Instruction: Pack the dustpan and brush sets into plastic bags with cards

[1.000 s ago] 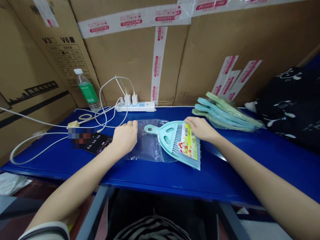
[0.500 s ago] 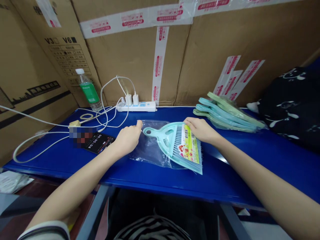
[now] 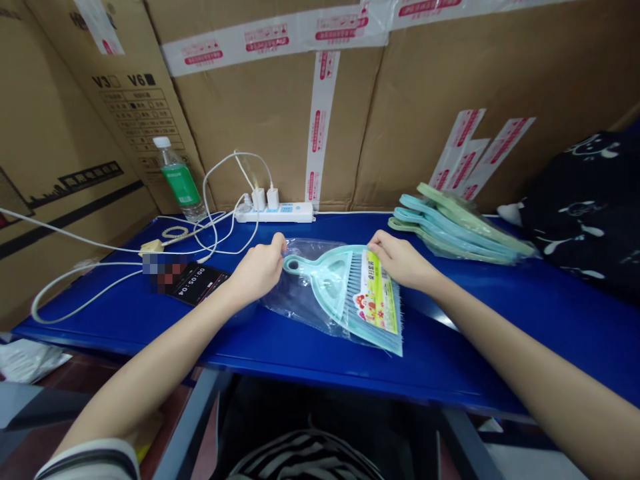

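Note:
A light-blue dustpan lies on the table with a small brush of blue bristles against it. A yellow-and-white printed label covers part of the bristles. Around the handle and much of the pan is a clear plastic bag. My left hand is closed on the bag's edge by the handle end. At the wide end, my right hand pinches the upper corner of the dustpan set beside the label; its fingertips are partly hidden.
Several bagged green and blue dustpan sets are stacked at the back right, beside a black patterned cloth item. A power strip with white cables, a bottle and a phone are at the left. Cardboard walls the back.
The bag now reaches further right over the dustpan, near its front edge. The dustpan set has shifted slightly left and toward me; both hands keep their grip.

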Tool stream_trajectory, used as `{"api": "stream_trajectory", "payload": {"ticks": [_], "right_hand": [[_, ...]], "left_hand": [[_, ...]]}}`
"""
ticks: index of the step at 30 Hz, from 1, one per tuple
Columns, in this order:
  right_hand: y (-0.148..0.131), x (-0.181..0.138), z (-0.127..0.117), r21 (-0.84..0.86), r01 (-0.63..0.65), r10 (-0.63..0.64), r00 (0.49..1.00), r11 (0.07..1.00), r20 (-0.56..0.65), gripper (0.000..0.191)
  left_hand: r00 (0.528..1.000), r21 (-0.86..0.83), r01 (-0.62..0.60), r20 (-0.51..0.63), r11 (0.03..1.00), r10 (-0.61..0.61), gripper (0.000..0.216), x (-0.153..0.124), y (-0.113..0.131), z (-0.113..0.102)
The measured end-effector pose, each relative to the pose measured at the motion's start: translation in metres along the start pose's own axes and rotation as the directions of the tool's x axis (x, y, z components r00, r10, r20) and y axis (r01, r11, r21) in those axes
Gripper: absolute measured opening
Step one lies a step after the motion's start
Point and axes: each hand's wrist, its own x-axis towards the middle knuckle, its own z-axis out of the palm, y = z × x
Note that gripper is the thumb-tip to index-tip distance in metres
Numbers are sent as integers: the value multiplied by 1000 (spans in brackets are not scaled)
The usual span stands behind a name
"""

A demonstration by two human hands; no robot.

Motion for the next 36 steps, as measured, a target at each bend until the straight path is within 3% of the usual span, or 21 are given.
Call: {"api": "stream_trajectory", "payload": {"ticks": [12,16,21,26,36], "right_hand": [[10,3,6,99,76,-76,997,992,-3,15],[14,5,3,243,51,-63,997,969,41,17],[11,3,-1,466,-133,32,975,875,219,20],[7,0,-6,579,-401,183,899,710,398,18],[13,5,-5,686,-487,141,856,540,497,21]], "left_hand": [[999,-42,35,13,998,-35,17,10,-9,5],[998,-34,43,53,999,-41,19,10,-9,5],[997,-13,47,68,999,-46,24,10,-11,4],[994,37,43,98,998,-46,27,10,-10,1],[982,197,114,123,974,-140,30,7,-3,-8]]}}
